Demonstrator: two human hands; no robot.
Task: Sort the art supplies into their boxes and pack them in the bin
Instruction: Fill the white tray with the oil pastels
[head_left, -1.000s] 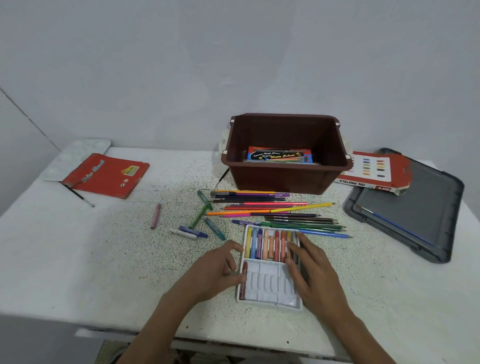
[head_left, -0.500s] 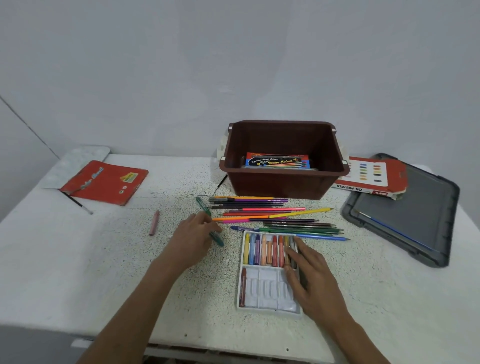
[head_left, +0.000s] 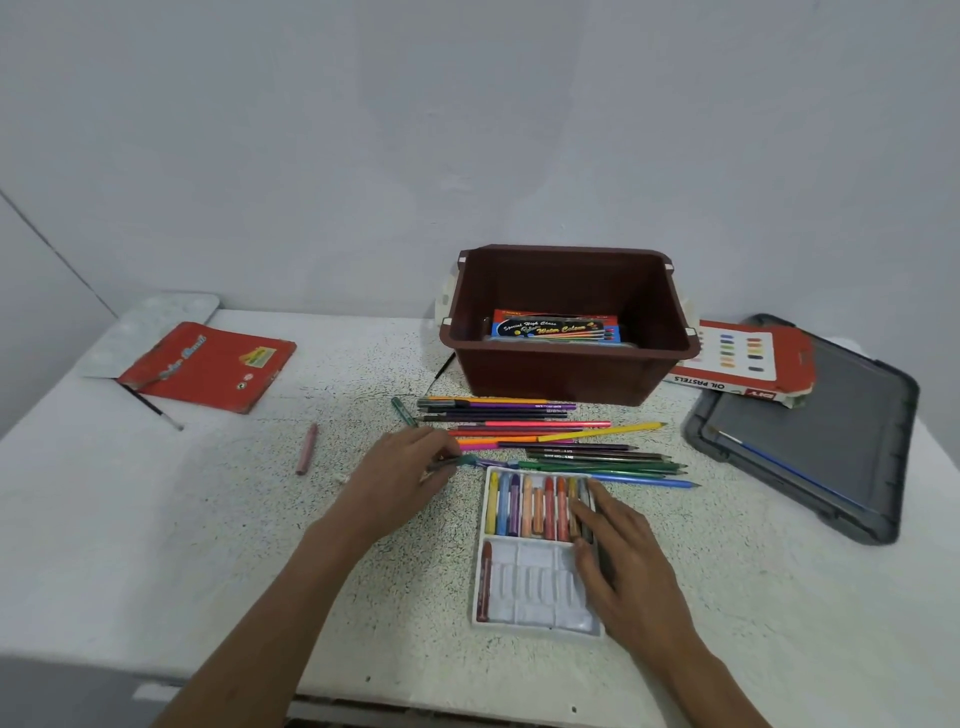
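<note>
- Head view: the left hand (head_left: 402, 480), in the middle of the frame, reaches forward with fingers curled, pinching a green crayon (head_left: 464, 461) just left of the white tray (head_left: 524, 587).
- The right hand (head_left: 626, 564) lies flat on the tray's right side, fingers straight.

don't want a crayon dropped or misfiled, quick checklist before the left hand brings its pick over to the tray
1. Grip: the left hand has its fingers curled round a green crayon; ok, though blur hides whether it holds more than one.
2. Tray steadied: the right hand rests flat on the right side of the tray; ok.
3. Free slots: the lower row holds only a dark red crayon at its left end; ok.
4. Loose crayons gathered: a pink crayon lies alone on the table; not ok.
5. Box ready: the oil pastels box lies on the grey lid beside the bin; open or closed, cannot tell.
</note>
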